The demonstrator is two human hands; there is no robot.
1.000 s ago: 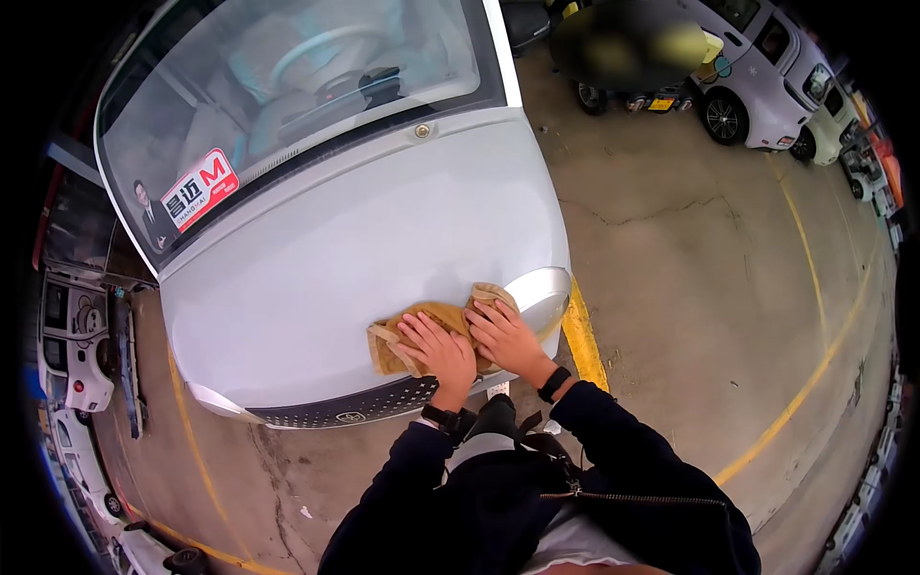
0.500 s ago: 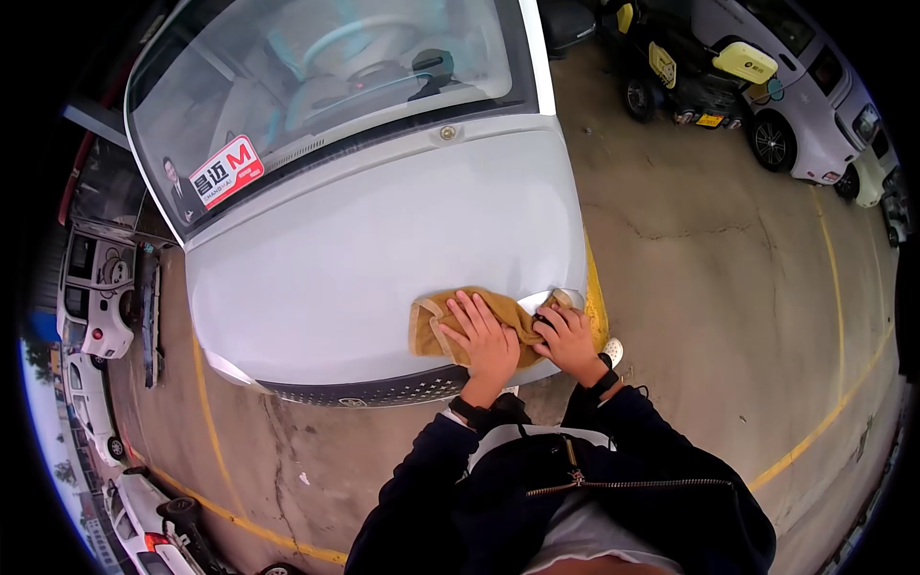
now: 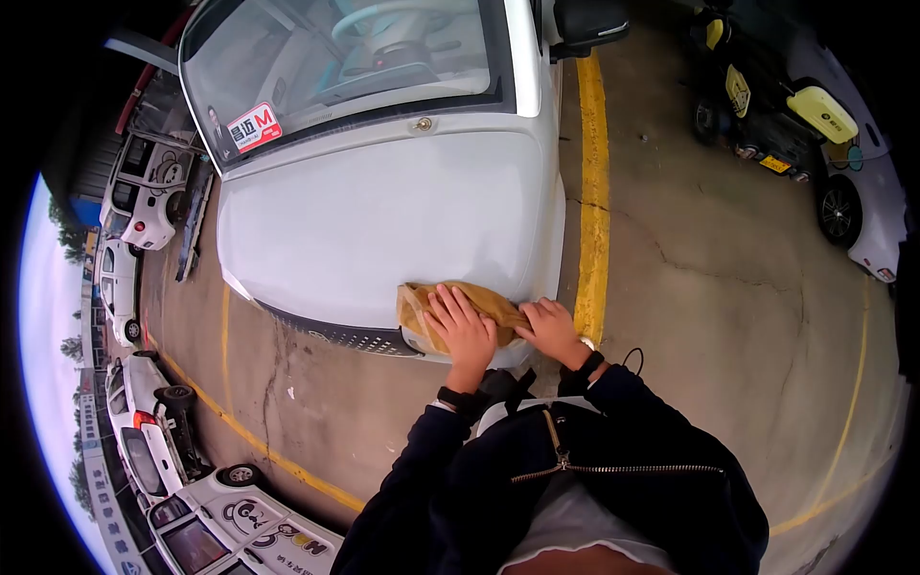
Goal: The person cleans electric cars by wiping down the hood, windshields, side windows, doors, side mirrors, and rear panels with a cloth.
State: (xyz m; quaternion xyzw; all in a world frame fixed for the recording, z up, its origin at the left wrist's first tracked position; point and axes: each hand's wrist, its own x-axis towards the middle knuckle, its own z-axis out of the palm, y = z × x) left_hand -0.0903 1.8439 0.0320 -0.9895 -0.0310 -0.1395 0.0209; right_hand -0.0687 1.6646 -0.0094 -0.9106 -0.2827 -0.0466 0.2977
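Note:
A brown cloth (image 3: 487,299) lies bunched on the front corner of a white car's hood (image 3: 374,220). My left hand (image 3: 466,335) rests flat on the cloth, fingers stretched out and pressing it against the body panel. At the cloth's right end, my right hand (image 3: 553,329) has its fingers closed around the fabric, close to the hood's edge. The headlight area is mostly covered by the cloth and hands. Below the hood, the dark dotted front grille (image 3: 335,333) shows to the left of the cloth.
The windshield (image 3: 355,72) carries a red and white sticker (image 3: 257,127); a side mirror (image 3: 586,27) juts out at the top. A yellow floor line (image 3: 593,192) runs beside the car. A black and yellow vehicle (image 3: 757,105) stands at right, and several white vehicles are parked at left.
My view has shifted, showing more floor and parked vehicles at left. My right hand has slid slightly down and left in view, pulling the cloth's end out taut beside the headlight corner.

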